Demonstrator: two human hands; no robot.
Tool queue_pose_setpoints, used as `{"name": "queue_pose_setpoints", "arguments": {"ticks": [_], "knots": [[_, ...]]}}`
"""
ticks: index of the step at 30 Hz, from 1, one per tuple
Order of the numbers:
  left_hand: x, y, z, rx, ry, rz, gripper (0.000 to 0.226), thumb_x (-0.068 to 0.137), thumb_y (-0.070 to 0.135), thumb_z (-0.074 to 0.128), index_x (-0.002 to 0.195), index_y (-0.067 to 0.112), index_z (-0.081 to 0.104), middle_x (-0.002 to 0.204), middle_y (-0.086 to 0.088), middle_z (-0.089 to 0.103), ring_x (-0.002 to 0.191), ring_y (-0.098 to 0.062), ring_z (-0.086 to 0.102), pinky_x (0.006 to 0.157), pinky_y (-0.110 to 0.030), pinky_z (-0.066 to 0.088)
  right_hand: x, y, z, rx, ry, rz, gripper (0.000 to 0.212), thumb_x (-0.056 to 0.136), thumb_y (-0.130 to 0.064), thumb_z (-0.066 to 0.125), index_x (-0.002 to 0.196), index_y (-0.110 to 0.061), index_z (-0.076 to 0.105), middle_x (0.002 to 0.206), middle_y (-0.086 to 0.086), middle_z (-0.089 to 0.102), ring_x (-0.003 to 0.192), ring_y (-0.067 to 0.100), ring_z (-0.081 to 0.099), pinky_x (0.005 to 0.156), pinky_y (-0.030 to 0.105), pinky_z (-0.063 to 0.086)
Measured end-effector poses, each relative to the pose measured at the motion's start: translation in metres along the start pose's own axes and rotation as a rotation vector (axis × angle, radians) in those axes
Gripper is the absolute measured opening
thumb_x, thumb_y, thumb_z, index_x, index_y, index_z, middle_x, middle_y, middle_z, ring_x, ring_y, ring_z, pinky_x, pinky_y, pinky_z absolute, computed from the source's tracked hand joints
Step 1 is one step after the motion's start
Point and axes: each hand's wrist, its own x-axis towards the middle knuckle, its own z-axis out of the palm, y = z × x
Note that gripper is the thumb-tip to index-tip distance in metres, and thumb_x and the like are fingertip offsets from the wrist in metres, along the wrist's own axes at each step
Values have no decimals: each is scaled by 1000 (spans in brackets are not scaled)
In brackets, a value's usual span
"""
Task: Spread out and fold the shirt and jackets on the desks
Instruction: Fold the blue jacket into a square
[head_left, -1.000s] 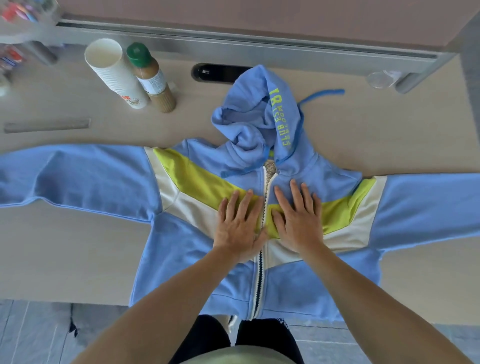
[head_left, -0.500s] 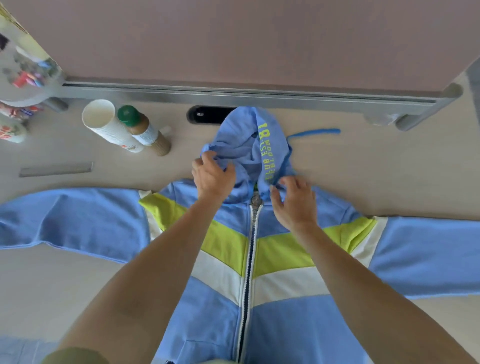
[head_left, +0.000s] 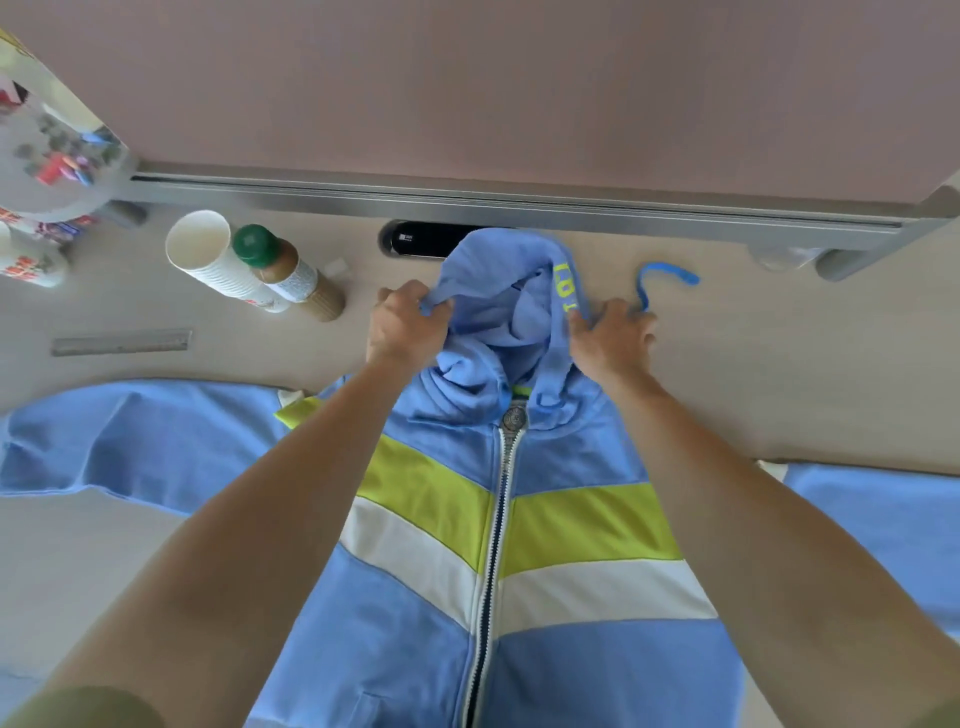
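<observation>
Blue zip hoodie (head_left: 571, 649) flat on beige desk (head_left: 779, 374), sleeves spread. L hand (head_left: 402, 325) and R hand (head_left: 608, 338) fingers curled, pinch soft crumpled hood (head_left: 498, 291) edges.

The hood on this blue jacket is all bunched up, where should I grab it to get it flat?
Take the hood by its two front edges, one from each side, where the left hand and right hand pinch it now. It lies crumpled with its opening facing up, so drawing those edges apart, away from the zipper, should probably flatten it.
</observation>
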Motion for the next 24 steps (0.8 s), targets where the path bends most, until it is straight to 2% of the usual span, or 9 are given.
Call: {"name": "queue_pose_setpoints", "arguments": {"ticks": [3,6,10,12,14,16,20,22,24], "knots": [[-20,8,-9,-47,6,65,40,95,45,57,70,13,55,84,-9,55,75,-25,53,69,-28,40,7,9,-14,-16,-75,-116,24,98,-20,48,107,-7,66,116,22,63,115,40,53,89,37,42],[-35,15,-22,-121,-34,85,55,99,46,51,58,12,37,55,-2,40,56,-22,41,54,-31,35,-2,6,-20,-20,-121,-122,10,88,-10,53,87,-13,63,94,12,68,99,33,63,73,31,42],[-43,18,-40,-205,-88,184,21,101,21,45,94,13,64,67,-15,51,55,-31,39,55,-35,36,-13,14,-12,93,-33,-39,15,81,-7,56,95,-8,63,91,13,65,91,32,61,70,31,45],[-43,18,-45,-228,-124,203,38,95,4,41,119,19,66,86,-27,60,54,-37,40,50,-32,37,-18,15,-19,337,81,64,12,78,-13,58,90,-12,61,78,7,59,74,25,58,56,26,42],[-41,22,-45,-196,-150,205,46,87,-4,39,117,18,66,84,-18,63,56,-24,50,49,-25,37,-33,11,-31,599,204,96,16,82,-4,58,94,-15,62,82,3,59,67,15,53,60,24,44],[-38,24,-43,-184,-166,198,41,83,-6,41,108,14,66,80,-5,61,65,-21,54,50,-20,39,-69,7,-35,675,213,-58,24,84,5,56,92,-17,64,84,0,64,68,3,58,67,18,46],[-38,38,-42,-223,-159,271,4,85,2,58,84,6,57,73,-2,50,65,-14,41,58,-26,36,-153,30,-17,249,-113,-500,25,82,0,57,88,-21,68,85,-5,68,74,7,60,71,21,47],[-42,46,-45,-278,-155,342,26,86,14,70,72,15,50,67,6,45,60,-10,38,55,-20,33,-163,52,-7,-116,-236,-672,21,82,-10,57,93,-20,71,96,-5,70,91,15,61,84,32,48],[-48,50,-53,-291,-159,436,27,89,19,71,73,22,49,69,7,49,62,-11,42,57,-17,34,-155,55,-13,-93,-182,-583,18,87,-11,61,99,-17,74,102,-2,71,96,17,63,89,33,49]]}}
